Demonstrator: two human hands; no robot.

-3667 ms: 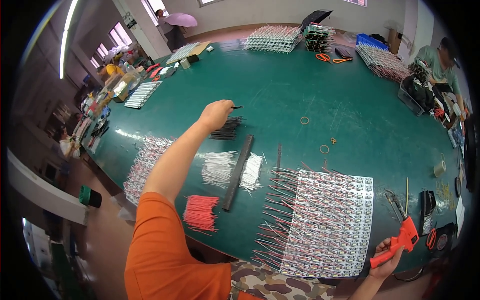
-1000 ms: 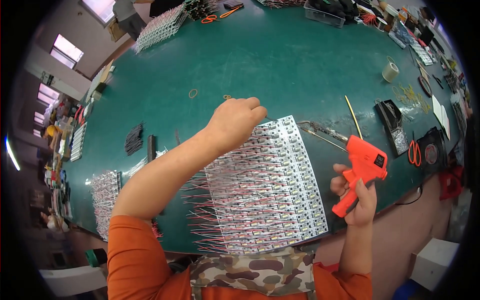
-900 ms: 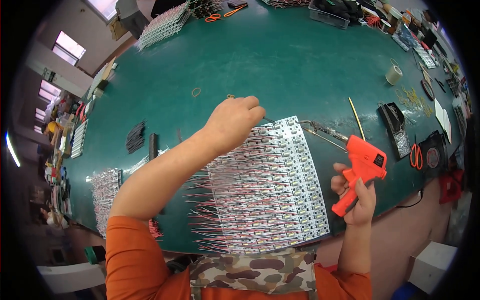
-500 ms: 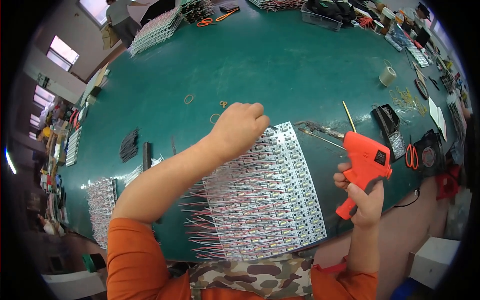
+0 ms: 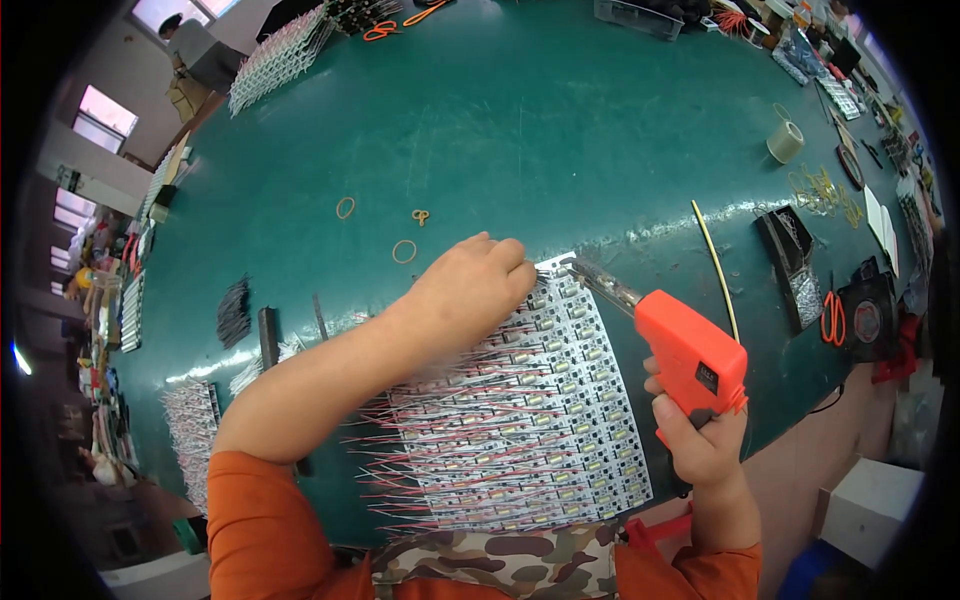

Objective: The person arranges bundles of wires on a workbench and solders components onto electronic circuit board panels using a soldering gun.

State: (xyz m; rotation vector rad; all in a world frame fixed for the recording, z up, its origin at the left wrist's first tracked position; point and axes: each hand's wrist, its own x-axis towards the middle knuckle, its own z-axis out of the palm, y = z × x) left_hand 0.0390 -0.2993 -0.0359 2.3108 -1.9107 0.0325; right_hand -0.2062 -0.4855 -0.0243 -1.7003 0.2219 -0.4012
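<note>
Red soldering gun (image 5: 688,350) clasped by right fingers (image 5: 675,418), left fingers (image 5: 520,280) pinching dark wire (image 5: 542,273), circuit boards (image 5: 600,420) beneath

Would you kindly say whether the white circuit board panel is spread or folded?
Spread: the panel lies flat on the green table, rows visible.

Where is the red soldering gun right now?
In the head view, the red soldering gun is right of centre, held in the right hand, its tip by the far edge of the white circuit-board panel.
</note>
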